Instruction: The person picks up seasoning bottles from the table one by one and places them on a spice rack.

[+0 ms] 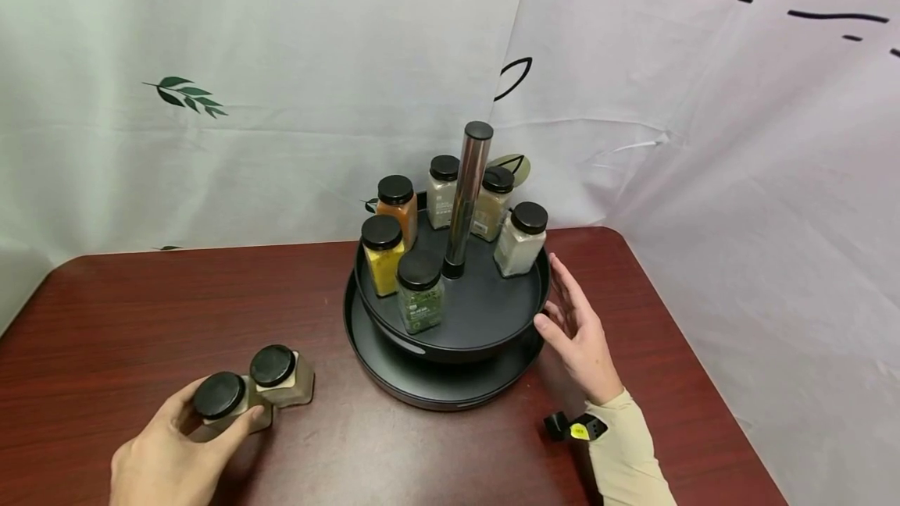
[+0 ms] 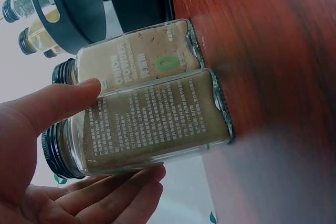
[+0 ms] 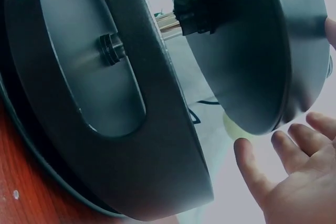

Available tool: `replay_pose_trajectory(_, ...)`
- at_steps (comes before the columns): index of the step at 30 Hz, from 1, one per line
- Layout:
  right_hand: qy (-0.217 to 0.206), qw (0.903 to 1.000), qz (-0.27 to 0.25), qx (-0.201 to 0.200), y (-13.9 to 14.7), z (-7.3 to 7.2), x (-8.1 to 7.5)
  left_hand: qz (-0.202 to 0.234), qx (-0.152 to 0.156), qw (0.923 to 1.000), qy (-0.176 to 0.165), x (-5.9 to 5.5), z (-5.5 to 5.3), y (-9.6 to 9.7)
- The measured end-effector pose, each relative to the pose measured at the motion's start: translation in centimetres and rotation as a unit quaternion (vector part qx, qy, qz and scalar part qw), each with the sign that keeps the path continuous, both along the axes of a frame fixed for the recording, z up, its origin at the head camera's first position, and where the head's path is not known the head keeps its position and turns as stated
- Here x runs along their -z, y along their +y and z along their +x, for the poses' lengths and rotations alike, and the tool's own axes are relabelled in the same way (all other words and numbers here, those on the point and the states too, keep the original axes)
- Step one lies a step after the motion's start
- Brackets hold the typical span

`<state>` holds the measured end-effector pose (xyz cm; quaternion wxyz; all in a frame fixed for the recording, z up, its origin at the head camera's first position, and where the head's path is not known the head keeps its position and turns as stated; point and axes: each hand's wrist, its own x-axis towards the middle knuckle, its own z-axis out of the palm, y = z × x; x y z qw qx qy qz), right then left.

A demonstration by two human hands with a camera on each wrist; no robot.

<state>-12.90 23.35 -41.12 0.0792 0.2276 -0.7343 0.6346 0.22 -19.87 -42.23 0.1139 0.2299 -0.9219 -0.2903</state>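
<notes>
My left hand (image 1: 169, 451) grips a square glass spice jar (image 2: 149, 121) with a black lid, thumb on one side and fingers on the other. Its pale brown powder shows behind white print. Against it stands a second jar (image 2: 139, 56), labelled onion powder; both are on the table in the head view. My right hand (image 1: 582, 338) is at the right rim of the upper tier (image 1: 485, 326) of a black two-tier rack. Its fingers are spread, with the thumb at the rim.
Several jars ring the upper tier, among them a green herb jar (image 1: 420, 295), a yellow one (image 1: 383, 268) and a white one (image 1: 520, 248). A metal post (image 1: 467, 197) rises from its middle. The lower tier (image 1: 439, 389) rests on the wooden table (image 1: 176, 303).
</notes>
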Motion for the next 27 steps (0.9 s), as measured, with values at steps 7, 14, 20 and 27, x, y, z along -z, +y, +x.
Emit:
replay_pose_trajectory(7,0.006,0.9999,0.006,-0.007,0.1,0.1,0.2,0.005,0.009,0.9998,-0.017,-0.3,0.1,-0.1)
replay_pose_trajectory(14,0.004,0.9999,0.012,-0.008,0.1,0.1,0.1,0.004,-0.001,0.9999,-0.014,-0.7,0.3,-0.1)
replay_pose_trajectory(20,0.006,0.9997,0.018,-0.013,0.0,0.0,0.2,-0.001,-0.019,0.9998,0.009,-1.1,0.5,-0.1)
replay_pose_trajectory(27,0.008,0.9997,0.021,-0.007,-0.2,0.2,0.1,0.004,-0.052,0.9965,0.065,-1.6,0.7,-0.2)
